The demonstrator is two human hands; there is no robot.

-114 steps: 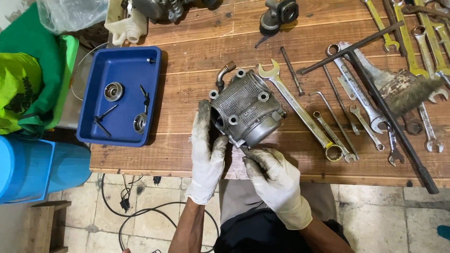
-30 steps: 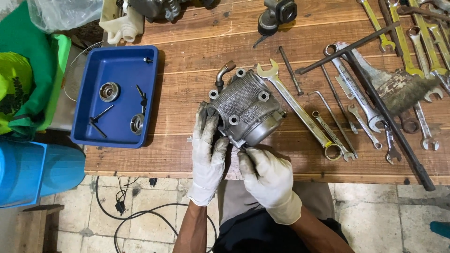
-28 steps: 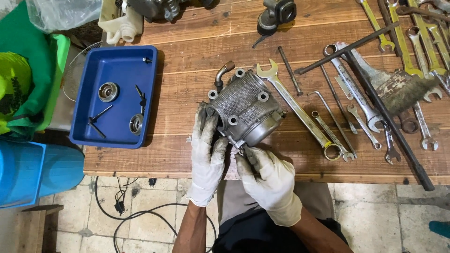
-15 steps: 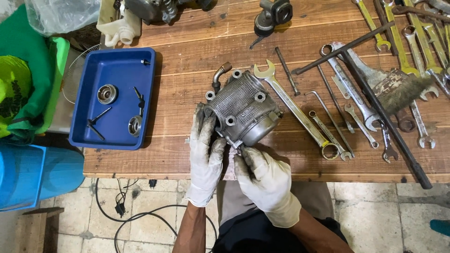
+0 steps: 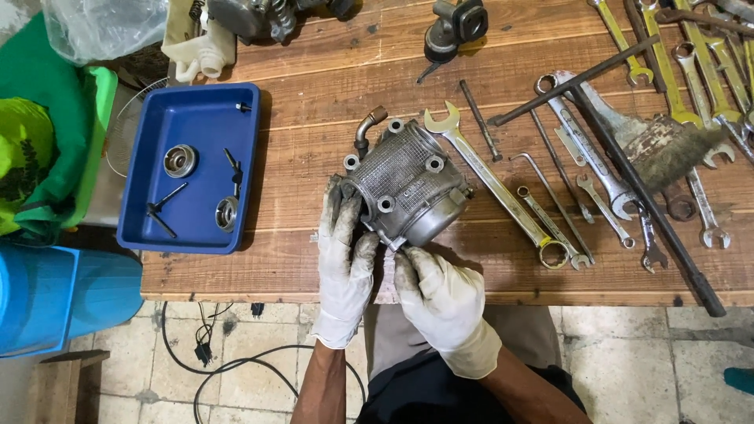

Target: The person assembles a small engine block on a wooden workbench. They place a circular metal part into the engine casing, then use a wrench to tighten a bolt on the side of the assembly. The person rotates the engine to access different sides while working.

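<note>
Fingers of my gloved left hand (image 5: 345, 263) wrap the near end of the ribbed aluminium compressor housing (image 5: 404, 187), steadying it near the wooden workbench's (image 5: 314, 118) front edge; my right hand (image 5: 440, 302) pinches something small at its lower rim, what exactly I cannot tell. A combination wrench (image 5: 491, 184) lies just right of it; the blue tray (image 5: 188, 169) of small parts sits toward the left edge.

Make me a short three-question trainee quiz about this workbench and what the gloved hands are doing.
1. True or false: both hands touch the metal engine housing.
2. Which hand, left hand or right hand, grips the housing's side nearer the blue tray?
3. The long combination wrench lies: A) in the tray, B) on the wooden bench, C) on the floor.

Key: 1 true; 2 left hand; 3 B.
</note>
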